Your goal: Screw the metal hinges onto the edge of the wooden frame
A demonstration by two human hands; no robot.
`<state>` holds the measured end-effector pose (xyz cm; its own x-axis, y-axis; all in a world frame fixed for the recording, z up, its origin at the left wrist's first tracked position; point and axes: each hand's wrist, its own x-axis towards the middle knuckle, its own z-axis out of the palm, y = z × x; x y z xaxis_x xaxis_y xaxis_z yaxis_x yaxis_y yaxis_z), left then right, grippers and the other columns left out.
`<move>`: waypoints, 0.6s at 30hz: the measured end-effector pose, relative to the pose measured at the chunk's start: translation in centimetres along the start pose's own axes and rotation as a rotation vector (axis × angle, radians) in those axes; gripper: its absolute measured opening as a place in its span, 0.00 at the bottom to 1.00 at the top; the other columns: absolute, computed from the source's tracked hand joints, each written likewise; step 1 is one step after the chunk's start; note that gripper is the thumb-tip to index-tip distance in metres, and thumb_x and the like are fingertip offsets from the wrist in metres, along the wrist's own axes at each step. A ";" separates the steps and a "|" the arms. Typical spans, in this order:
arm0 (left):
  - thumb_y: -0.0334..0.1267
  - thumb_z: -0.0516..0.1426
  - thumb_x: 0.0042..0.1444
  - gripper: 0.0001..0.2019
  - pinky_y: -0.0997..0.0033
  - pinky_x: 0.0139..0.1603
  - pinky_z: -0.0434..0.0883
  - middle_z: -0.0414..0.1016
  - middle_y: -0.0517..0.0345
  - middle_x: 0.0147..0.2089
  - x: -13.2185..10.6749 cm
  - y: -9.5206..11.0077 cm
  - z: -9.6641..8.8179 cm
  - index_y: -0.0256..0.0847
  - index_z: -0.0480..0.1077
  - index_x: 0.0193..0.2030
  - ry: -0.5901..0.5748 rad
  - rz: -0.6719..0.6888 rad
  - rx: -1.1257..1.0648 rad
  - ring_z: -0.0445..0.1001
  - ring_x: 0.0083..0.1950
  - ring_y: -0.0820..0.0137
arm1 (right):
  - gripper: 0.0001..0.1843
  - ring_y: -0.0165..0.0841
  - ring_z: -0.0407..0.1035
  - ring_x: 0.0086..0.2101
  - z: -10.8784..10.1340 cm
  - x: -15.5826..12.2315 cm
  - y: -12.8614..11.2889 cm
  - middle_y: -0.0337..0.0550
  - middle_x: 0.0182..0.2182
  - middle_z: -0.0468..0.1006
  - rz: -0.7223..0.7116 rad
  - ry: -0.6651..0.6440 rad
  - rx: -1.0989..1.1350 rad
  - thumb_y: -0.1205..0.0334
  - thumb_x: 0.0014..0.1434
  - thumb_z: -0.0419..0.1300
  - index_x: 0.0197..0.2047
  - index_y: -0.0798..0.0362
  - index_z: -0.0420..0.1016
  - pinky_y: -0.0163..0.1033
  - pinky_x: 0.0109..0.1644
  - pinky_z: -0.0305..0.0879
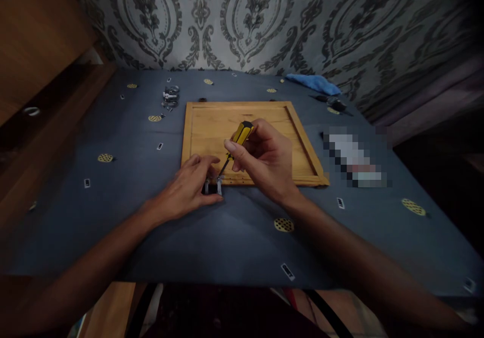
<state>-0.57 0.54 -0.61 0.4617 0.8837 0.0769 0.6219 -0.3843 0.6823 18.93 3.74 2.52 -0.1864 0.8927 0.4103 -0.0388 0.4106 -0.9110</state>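
While the right hand (273, 160) grips a screwdriver (242, 133), the left hand (189, 186) loosely holds a fitting (219, 187) (cloth labels (288, 271) blurred).

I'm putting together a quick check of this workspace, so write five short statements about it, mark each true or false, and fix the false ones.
1. The right hand holds the screwdriver. True.
2. The screwdriver's handle is red and white. False: it is yellow and black.
3. The screwdriver's tip points down at the metal piece by the left hand. True.
4. The small metal parts lie on the panel. False: they lie on the table, left of the panel.
5. The cloth is blue. True.
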 end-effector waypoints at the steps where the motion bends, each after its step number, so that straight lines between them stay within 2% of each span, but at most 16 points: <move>1: 0.42 0.69 0.56 0.31 0.52 0.59 0.75 0.74 0.54 0.50 0.0 0.0 0.0 0.46 0.62 0.63 -0.001 0.004 -0.003 0.74 0.57 0.55 | 0.25 0.25 0.68 0.19 0.0 0.0 0.0 0.30 0.25 0.69 0.006 -0.003 -0.010 0.45 0.58 0.75 0.31 0.48 0.64 0.34 0.21 0.64; 8: 0.43 0.69 0.56 0.30 0.52 0.56 0.75 0.74 0.54 0.50 0.0 0.0 0.1 0.46 0.63 0.62 0.010 0.002 0.003 0.74 0.56 0.55 | 0.25 0.28 0.66 0.24 -0.7 0.7 -0.1 0.34 0.27 0.69 0.007 -0.147 -0.104 0.39 0.58 0.72 0.32 0.47 0.66 0.37 0.25 0.68; 14: 0.40 0.70 0.55 0.25 0.56 0.54 0.75 0.75 0.56 0.47 0.2 0.0 0.0 0.45 0.65 0.55 0.009 0.009 -0.023 0.74 0.52 0.57 | 0.28 0.29 0.61 0.25 -0.4 2.4 0.1 0.33 0.24 0.59 -0.099 -0.267 -0.145 0.36 0.61 0.69 0.29 0.47 0.62 0.36 0.25 0.63; 18: 0.39 0.70 0.54 0.26 0.55 0.53 0.74 0.76 0.56 0.47 0.4 0.1 -0.2 0.44 0.65 0.55 -0.001 0.009 -0.052 0.75 0.52 0.57 | 0.28 0.28 0.61 0.24 -0.3 2.9 0.2 0.32 0.24 0.59 -0.075 -0.299 -0.124 0.36 0.60 0.69 0.29 0.47 0.62 0.36 0.24 0.63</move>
<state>-0.43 0.85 -0.39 0.4677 0.8800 0.0827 0.5837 -0.3777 0.7187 18.71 6.43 3.53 -0.4682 0.7727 0.4287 0.0534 0.5090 -0.8591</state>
